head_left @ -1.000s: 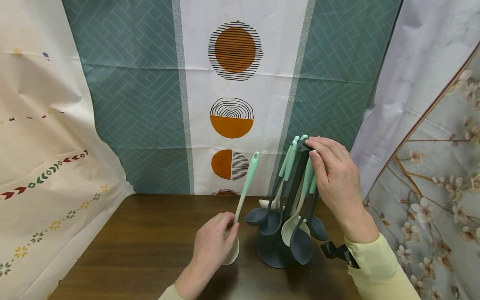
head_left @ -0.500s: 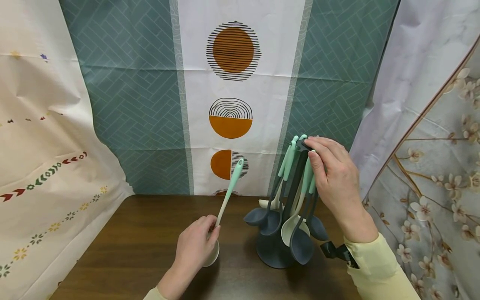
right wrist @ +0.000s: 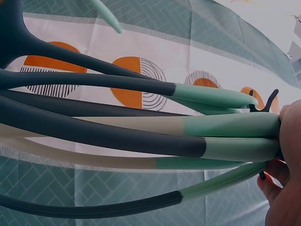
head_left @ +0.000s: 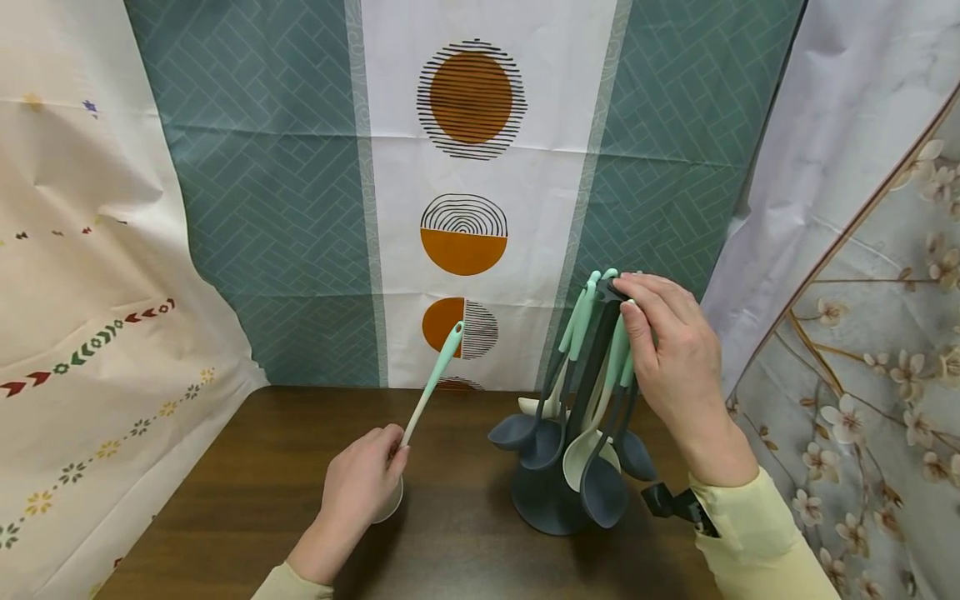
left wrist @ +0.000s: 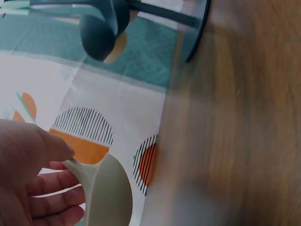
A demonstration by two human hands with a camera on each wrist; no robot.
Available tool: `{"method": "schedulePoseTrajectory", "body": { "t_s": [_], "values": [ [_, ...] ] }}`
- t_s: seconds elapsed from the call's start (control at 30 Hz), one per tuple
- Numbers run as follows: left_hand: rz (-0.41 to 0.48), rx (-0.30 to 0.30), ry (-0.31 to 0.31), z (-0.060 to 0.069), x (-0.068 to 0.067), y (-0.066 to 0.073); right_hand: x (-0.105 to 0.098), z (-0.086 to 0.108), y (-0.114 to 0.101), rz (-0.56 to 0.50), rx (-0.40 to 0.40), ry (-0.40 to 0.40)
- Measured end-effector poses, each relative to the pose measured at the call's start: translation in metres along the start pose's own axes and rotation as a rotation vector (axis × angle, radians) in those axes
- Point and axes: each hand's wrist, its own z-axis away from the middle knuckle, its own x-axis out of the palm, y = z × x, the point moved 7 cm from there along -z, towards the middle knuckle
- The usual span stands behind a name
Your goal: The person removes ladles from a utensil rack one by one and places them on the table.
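Observation:
My left hand (head_left: 363, 473) pinches a cream ladle with a mint handle (head_left: 438, 367) near its bowl; the handle leans up and to the right. In the left wrist view the cream bowl (left wrist: 110, 193) hangs below the thumb and fingers. My right hand (head_left: 671, 358) rests at the top of a dark utensil stand (head_left: 547, 504), fingers bent over its top. Dark and cream utensils with mint handles hang around the stand, among them a dark ladle (head_left: 603, 493). The right wrist view shows my right hand (right wrist: 287, 160) beside the mint handle ends.
The brown wooden table (head_left: 247, 483) lies under both hands. Behind it hangs a teal and white cloth (head_left: 285, 208) with orange circles. A cream patterned cloth (head_left: 90, 275) covers the left side, a floral one (head_left: 885, 375) the right.
My left hand has moved left, away from the stand, carrying the cream ladle, whose handle now tilts further right. The right hand and the stand have stayed in place.

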Motion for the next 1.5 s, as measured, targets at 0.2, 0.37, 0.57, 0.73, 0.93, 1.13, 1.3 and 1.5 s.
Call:
{"method": "schedulePoseTrajectory", "body": {
  "t_s": [0.2,0.37,0.57,0.73,0.93,1.13,1.3,1.5],
  "values": [
    [-0.029,-0.054,-0.104,0.001,0.001,-0.019,0.002,0.0,-0.001,-0.025,0.003,0.017],
    [-0.034,-0.086,-0.195,0.006,0.004,-0.034,0.005,0.003,0.0,-0.019,0.001,-0.004],
    [-0.038,-0.11,-0.274,0.008,0.005,-0.051,0.006,0.003,0.001,-0.007,-0.008,-0.021],
    [-0.063,-0.125,-0.307,0.008,0.002,-0.067,0.004,0.0,-0.001,-0.017,-0.014,-0.009],
    [-0.096,-0.148,-0.34,0.011,-0.003,-0.085,0.001,0.001,-0.002,-0.034,-0.001,0.003],
    [-0.113,-0.197,-0.411,0.009,-0.008,-0.1,0.0,0.001,-0.001,-0.017,0.007,0.001],
    [-0.145,-0.221,-0.467,0.011,-0.011,-0.116,-0.001,0.001,-0.001,-0.018,0.009,0.006],
    [-0.163,-0.247,-0.52,0.015,-0.013,-0.136,0.0,0.0,-0.001,-0.009,0.01,0.0]
  ]
}}
